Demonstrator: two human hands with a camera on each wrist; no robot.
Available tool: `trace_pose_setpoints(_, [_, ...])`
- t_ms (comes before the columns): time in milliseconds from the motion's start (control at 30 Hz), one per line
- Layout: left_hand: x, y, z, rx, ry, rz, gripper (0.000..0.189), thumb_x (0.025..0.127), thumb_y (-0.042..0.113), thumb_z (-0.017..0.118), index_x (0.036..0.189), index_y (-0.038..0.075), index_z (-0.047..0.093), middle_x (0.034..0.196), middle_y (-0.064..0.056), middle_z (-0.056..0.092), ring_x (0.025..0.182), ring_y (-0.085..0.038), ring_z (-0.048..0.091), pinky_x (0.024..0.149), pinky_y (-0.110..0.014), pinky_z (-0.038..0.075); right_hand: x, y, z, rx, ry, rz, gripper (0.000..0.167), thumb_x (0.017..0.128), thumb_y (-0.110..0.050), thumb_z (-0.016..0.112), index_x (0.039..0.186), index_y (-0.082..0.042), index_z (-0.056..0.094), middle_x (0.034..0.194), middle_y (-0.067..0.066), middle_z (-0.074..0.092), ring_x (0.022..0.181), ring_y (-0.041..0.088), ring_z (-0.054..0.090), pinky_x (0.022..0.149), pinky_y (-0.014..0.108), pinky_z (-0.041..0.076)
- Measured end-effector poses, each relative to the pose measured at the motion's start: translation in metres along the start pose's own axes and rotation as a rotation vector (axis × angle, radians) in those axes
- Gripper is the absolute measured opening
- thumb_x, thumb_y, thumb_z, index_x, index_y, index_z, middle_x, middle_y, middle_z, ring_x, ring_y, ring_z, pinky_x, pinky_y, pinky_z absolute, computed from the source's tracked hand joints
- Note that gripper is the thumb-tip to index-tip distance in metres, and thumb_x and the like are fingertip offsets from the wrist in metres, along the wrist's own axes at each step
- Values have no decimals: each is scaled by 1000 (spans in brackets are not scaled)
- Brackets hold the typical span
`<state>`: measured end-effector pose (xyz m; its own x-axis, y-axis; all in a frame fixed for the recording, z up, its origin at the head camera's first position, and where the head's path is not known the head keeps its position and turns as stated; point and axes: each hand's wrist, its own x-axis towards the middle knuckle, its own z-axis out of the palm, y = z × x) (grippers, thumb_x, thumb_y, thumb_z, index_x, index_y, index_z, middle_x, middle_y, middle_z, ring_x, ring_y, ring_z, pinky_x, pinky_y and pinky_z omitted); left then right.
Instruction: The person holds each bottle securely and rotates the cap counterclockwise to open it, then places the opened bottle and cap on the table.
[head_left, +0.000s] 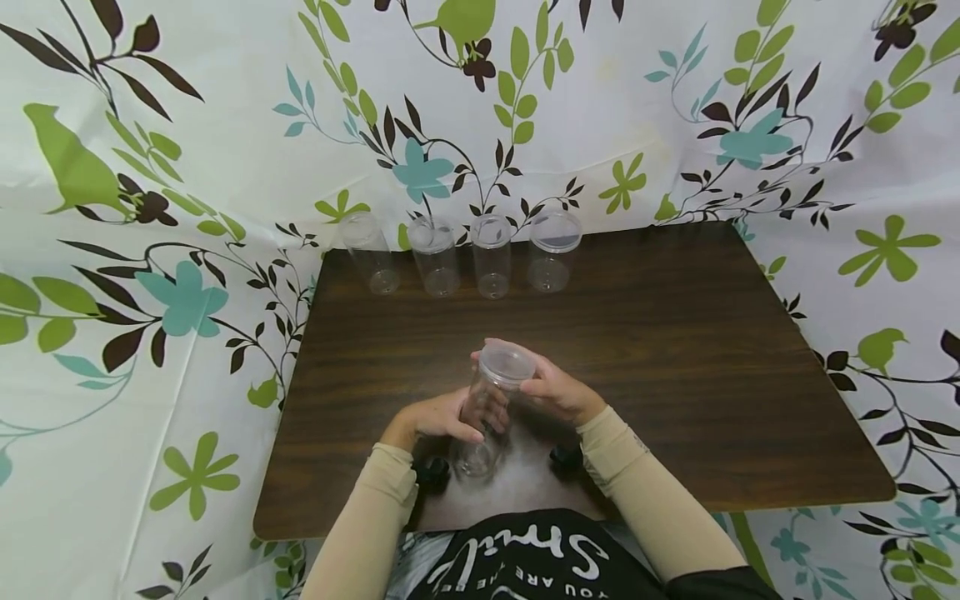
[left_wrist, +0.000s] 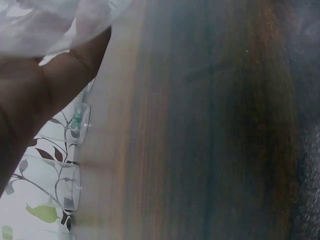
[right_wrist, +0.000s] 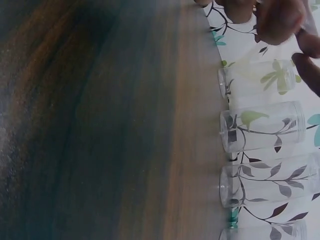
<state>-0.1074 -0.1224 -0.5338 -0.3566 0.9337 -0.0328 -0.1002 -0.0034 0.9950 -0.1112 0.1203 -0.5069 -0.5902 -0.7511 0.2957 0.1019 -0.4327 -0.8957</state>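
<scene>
A tall clear plastic jar [head_left: 477, 458] with a frosted lid [head_left: 507, 363] on its top stands slightly tilted near the table's front edge. My left hand [head_left: 438, 415] grips the jar's body, its thumb in front and its fingers showing through the clear wall. At the top, my right hand [head_left: 561, 390] holds the lid's rim, thumb on the near side and fingers round the far side. Part of the jar hangs blurred over the left hand [left_wrist: 45, 90] in the left wrist view. Fingertips [right_wrist: 280, 22] of the right hand appear in the right wrist view's top corner.
Several clear jars stand in a row along the back of the dark wooden table [head_left: 660, 333], among them a wide lidded jar [head_left: 551, 271] at the row's right end. Behind them hangs a leaf-patterned cloth [head_left: 615, 108]. Two small black objects lie near my wrists.
</scene>
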Motion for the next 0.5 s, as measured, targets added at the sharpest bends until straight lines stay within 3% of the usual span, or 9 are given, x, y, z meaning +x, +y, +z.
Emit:
trace_pose_setpoints(233, [-3, -1, 0, 20, 115, 11, 82, 92, 33, 77, 145, -7, 27, 136, -31, 47, 124, -51, 51, 96, -54, 52, -2, 2, 1, 51, 100, 29, 109, 94, -42, 72, 161, -4, -4, 163, 24, 21, 144, 21, 36, 115, 37, 32])
trace_pose_setpoints(500, [-13, -2, -2, 47, 227, 16, 76, 92, 21, 76, 145, -6, 30, 139, -34, 46, 125, -47, 53, 97, -53, 52, -2, 8, 1, 51, 233, 21, 110, 92, -41, 76, 159, 3, -1, 153, 17, 34, 137, 19, 45, 112, 34, 39])
